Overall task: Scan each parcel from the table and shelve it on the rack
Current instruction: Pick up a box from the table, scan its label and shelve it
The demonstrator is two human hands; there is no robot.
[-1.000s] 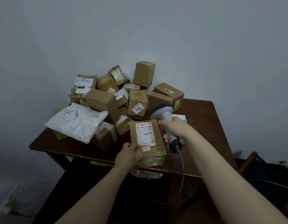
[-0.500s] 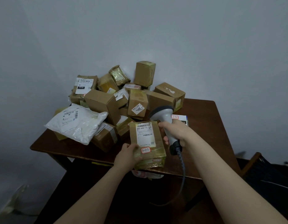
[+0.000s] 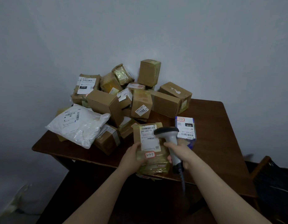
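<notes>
Since the earlier frames the scanner (image 3: 170,136) has been carried leftward, so that its head is now seen over the printed label of the held parcel (image 3: 152,165) rather than beside it. The dark wooden table (image 3: 221,143) fills the middle of the frame, and a heap of parcels (image 3: 140,97) is piled at its upper left, against the wall. A white plastic mailer (image 3: 78,125) is laid on the left of the heap. The held parcel is kept at lower centre, over the table's near edge, label upward, and is gripped at its left edge by the left hand (image 3: 133,157). The scanner's handle is clasped by the right hand (image 3: 180,154). The scanning step is judged to be in hand. Next, a turn toward the rack is called for, though no rack is shown. A blue-and-white box (image 3: 186,128) lies just behind the scanner, and its barcode could be read by mistake.
</notes>
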